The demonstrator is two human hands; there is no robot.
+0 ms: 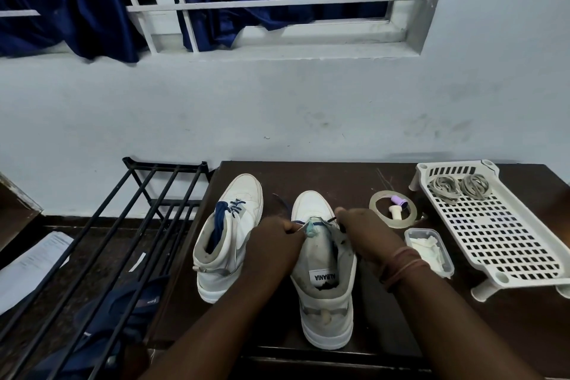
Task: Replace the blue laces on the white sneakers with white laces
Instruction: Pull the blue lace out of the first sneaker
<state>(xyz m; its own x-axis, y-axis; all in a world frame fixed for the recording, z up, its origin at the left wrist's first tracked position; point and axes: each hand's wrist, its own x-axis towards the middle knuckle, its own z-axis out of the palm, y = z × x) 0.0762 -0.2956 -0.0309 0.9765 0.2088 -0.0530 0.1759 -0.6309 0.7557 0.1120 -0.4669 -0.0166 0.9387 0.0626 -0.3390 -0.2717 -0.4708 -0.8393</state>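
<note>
Pale blue wall (pixel 277 108) fills the upper view, with a white barred window (pixel 277 3) and dark blue curtains (pixel 77 0) behind the bars. Below it stands a dark brown tabletop (pixel 385 311), and to its left a black metal rack (pixel 129 225) with a sheet of paper (pixel 30 262) and dark blue cloth (pixel 123 311) under its bars.

On the right of the tabletop a white perforated plastic tray (pixel 499 234) stands on short legs, carrying two bundles of white laces (pixel 459 187) at its far end. Two white high-top sneakers stand side by side, toes toward the wall. The left sneaker (pixel 228 237) is laced in blue near the toe, its blue lace (pixel 223 216) partly bunched into the opening. The right sneaker (pixel 324 271) lies between the person's forearms, a label reading ALBANIA visible inside it.

The left hand (pixel 274 241) pinches the left edge of the right sneaker's upper near the tongue; its grip is narrow, fingers curled. The right hand (pixel 364 231) has a curled grip on the opposite edge, where a dark lace strand (pixel 330 220) runs by its fingers; whether it holds the lace or only the upper cannot be told. Thread bands (pixel 401 265) circle the right wrist.

Between the right sneaker and the tray lie a roll of clear tape (pixel 393 208) with a small purple-capped object (pixel 398 201) inside it, and a small clear container (pixel 428 251) holding white material.
</note>
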